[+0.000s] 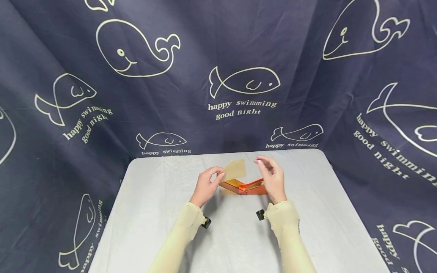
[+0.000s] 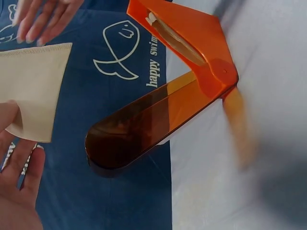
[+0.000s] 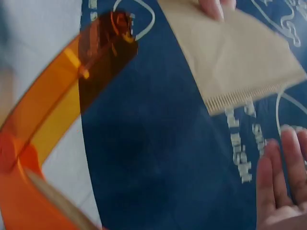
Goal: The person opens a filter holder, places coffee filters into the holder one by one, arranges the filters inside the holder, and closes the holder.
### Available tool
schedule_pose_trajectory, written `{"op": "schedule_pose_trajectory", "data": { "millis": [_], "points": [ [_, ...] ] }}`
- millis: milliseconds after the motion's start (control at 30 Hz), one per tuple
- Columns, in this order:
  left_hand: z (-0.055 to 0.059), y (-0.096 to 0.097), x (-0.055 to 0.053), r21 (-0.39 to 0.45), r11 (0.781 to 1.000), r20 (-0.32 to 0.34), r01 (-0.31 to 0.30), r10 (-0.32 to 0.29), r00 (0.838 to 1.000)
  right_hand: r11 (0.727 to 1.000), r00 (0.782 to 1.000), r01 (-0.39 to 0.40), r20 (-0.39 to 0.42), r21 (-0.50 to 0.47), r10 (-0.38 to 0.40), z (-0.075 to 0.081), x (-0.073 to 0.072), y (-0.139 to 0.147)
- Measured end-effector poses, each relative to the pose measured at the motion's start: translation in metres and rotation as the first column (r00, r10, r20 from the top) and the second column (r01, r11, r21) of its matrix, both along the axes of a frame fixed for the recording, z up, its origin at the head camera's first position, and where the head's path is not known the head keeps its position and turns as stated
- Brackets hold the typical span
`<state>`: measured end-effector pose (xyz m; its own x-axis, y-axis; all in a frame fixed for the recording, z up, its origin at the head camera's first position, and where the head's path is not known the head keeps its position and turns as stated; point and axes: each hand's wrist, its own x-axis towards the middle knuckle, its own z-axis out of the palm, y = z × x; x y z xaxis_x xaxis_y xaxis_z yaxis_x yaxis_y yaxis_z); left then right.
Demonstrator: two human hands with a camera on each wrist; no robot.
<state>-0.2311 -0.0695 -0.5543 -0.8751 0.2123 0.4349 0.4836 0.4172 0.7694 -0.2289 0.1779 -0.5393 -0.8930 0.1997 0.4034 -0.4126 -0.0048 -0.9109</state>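
Note:
My left hand (image 1: 206, 185) pinches a tan paper coffee filter (image 1: 235, 170) between thumb and fingers, raised above the table. The filter's crimped seam shows in the right wrist view. My right hand (image 1: 275, 181) is lifted to the filter's right, apart from it. In the right wrist view its fingers (image 3: 290, 153) extend with nothing between them. Below both hands stands an orange filter case (image 2: 201, 28), its translucent amber lid (image 2: 139, 124) swung out on a hinge to the left. Tan filter paper (image 2: 177, 40) shows inside the slot of the case.
A white-covered table (image 1: 225, 235) lies under the hands. Behind and at both sides hangs a dark blue curtain (image 1: 191, 102) printed with fish and whales. Small black wrist cameras (image 1: 260, 215) stick out inward from the cream sleeves.

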Motion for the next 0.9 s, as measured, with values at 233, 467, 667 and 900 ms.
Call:
{"op": "schedule_pose_trajectory", "data": {
  "millis": [233, 467, 667, 900],
  "points": [
    [-0.001, 0.011, -0.007, -0.078, 0.997, -0.03, -0.016, 0.013, 0.999, 0.974, 0.978, 0.197, 0.089, -0.109, -0.188, -0.021, -0.009, 0.037],
    [-0.004, 0.036, -0.011, -0.185, 0.983, 0.0, -0.005, 0.005, 1.0, 0.983, 0.94, 0.182, 0.298, -0.034, -0.164, -0.047, -0.012, 0.048],
    [-0.011, 0.059, -0.015, -0.241, 0.97, 0.034, 0.017, -0.009, 0.999, 0.994, 0.895, 0.104, 0.44, -0.039, -0.076, -0.059, -0.01, 0.039],
    [-0.017, 0.081, -0.015, -0.34, 0.94, 0.011, -0.01, 0.015, 1.0, 0.994, 0.858, 0.105, 0.509, -0.045, -0.067, -0.068, -0.007, 0.034]
  ]
}}
